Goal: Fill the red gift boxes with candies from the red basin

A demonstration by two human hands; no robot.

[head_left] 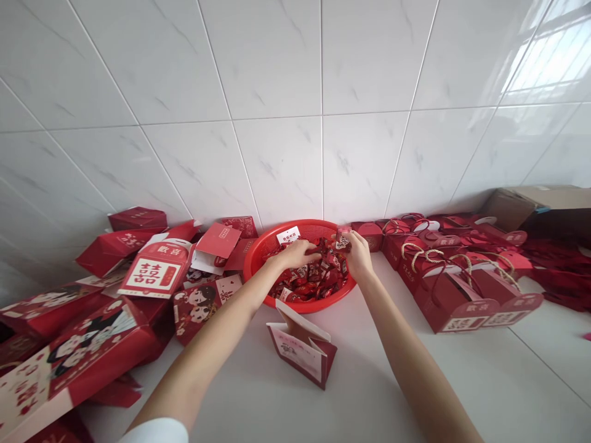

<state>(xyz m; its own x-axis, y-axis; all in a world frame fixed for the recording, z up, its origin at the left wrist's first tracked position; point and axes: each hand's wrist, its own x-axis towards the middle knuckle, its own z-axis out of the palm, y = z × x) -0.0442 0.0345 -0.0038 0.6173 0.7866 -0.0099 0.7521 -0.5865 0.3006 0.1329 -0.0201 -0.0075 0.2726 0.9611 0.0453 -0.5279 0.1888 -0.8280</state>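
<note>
A round red plastic basket [252,264] stands against the wall, filled with small red-wrapped sweets [318,280]. My left hand [299,253] reaches over the basket with its fingers bent together among the sweets; what lies between the fingertips is hidden. At the basket's right rim, my right hand [359,253] pinches a small red-and-white wrapped sweet [342,240] between thumb and fingers. Just in front of the basket, a small red-and-white paper box [302,351] stands with its top flaps up, touched by neither hand.
Several red gift boxes [154,271] are heaped on the left. On the right, red boxes with rope handles [462,295] stand in rows on the white tabletop [369,381]. Behind them are a brown cardboard box [540,200] and a dark red pile [561,264]. A tiled wall [277,160] closes off the back.
</note>
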